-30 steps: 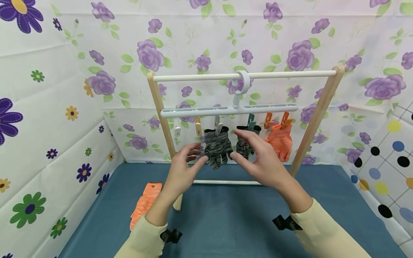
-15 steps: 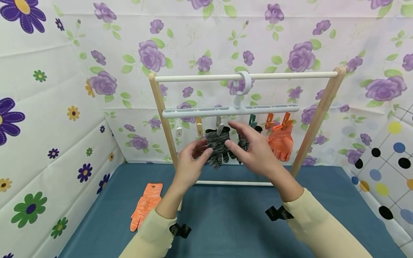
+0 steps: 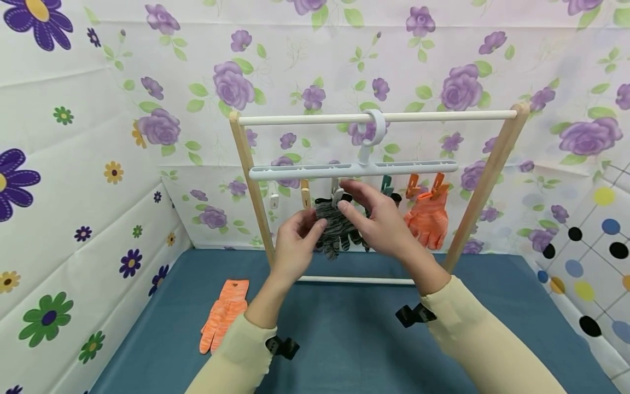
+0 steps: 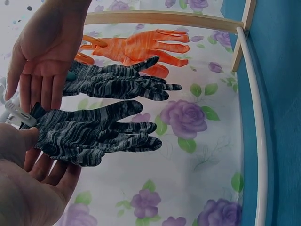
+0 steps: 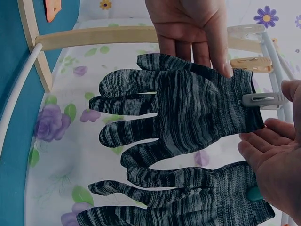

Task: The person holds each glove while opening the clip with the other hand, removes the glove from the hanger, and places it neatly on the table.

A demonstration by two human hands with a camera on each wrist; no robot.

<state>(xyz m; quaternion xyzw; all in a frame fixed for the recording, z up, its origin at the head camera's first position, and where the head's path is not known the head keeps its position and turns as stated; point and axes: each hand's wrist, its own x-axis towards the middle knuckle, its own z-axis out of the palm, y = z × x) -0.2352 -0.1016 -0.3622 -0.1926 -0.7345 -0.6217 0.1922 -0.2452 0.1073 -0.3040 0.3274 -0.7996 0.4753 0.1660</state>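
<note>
A black-and-grey striped glove (image 5: 188,101) hangs from a light grey clothespin (image 5: 263,100) clipped on its cuff. My left hand (image 3: 291,246) holds the side of this glove just below the cuff, thumb in front and fingers behind. My right hand (image 3: 386,224) is beside the clothespin, its thumb near the pin's end and its fingers fairly straight by the cuff, without a grip. To the right, partly hidden by that hand in the head view, a second striped glove (image 4: 113,81) hangs from a green clothespin (image 3: 386,183).
A white hanger (image 3: 315,172) hooks over the wooden rack's top rod (image 3: 305,119). An orange glove (image 3: 428,219) hangs at its right from orange clothespins; white (image 3: 273,195) and yellow (image 3: 305,192) clothespins hang at left. Another orange glove (image 3: 223,316) lies on the blue table (image 3: 344,334).
Both hands have moved in to the striped glove. My left hand has taken hold of its side, while my right hand has moved left and up to the grey clothespin.
</note>
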